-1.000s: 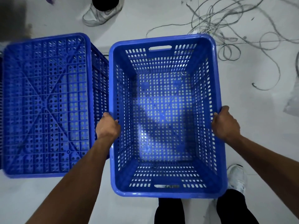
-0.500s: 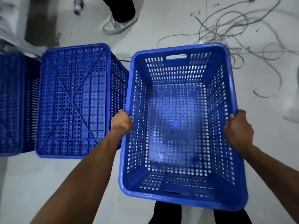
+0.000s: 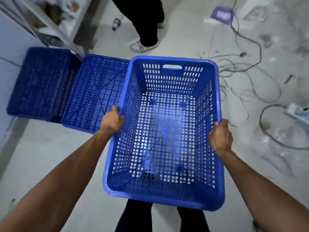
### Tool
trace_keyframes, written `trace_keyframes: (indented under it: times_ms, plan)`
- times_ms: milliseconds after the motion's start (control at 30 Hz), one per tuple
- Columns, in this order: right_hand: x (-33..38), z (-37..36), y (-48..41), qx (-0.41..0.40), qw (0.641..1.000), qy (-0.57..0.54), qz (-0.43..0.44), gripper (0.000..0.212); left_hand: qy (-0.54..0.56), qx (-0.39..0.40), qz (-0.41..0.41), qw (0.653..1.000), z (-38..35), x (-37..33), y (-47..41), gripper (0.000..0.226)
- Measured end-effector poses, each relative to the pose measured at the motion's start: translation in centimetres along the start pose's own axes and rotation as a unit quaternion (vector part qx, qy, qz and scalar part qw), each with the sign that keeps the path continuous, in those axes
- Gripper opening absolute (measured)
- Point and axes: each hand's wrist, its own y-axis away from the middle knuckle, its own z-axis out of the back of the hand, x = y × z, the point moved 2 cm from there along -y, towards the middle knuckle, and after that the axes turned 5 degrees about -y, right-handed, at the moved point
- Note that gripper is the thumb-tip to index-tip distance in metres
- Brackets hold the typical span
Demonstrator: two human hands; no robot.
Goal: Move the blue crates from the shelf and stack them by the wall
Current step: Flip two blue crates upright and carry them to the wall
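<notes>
I hold an empty blue perforated crate, open side up, in front of me above the floor. My left hand grips its left rim and my right hand grips its right rim. To the left on the floor stand two more blue crates turned upside down: one right beside the held crate, and another further left against a pale wall.
Another person's dark legs and white shoe stand just beyond the crates. Loose cables sprawl over the floor at the right. A metal shelf frame is at the upper left, with a bottle on the floor nearby.
The view has swung and pulled back: the two upturned crates now sit further left and look smaller, and the wall and shelf have come into view. Both hands keep their grip on the crate.
</notes>
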Motion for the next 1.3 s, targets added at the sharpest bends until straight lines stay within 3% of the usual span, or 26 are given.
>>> trace_keyframes:
  times_ms: [267, 500, 900, 1300]
  plan:
    - [6.3, 8.1, 4.7, 0.036, 0.988, 0.029, 0.146, 0.028, 0.107, -0.074, 0.112, 0.985, 5.0, 4.7, 14.1, 0.038]
    - [14.3, 8.6, 9.9, 0.074, 0.955, 0.084, 0.274, 0.034, 0.171, -0.095, 0.225, 0.955, 5.6, 12.4, 23.4, 0.030]
    - [29.1, -2.8, 27.2, 0.144, 0.882, 0.095, 0.438, 0.029, 0.240, -0.161, 0.377, 0.880, 2.2, 34.3, 36.7, 0.027]
    - [42.1, -15.5, 45.8, 0.228, 0.818, 0.108, 0.517, 0.029, 0.291, -0.176, 0.473, 0.813, 0.0, 55.1, 45.2, 0.035]
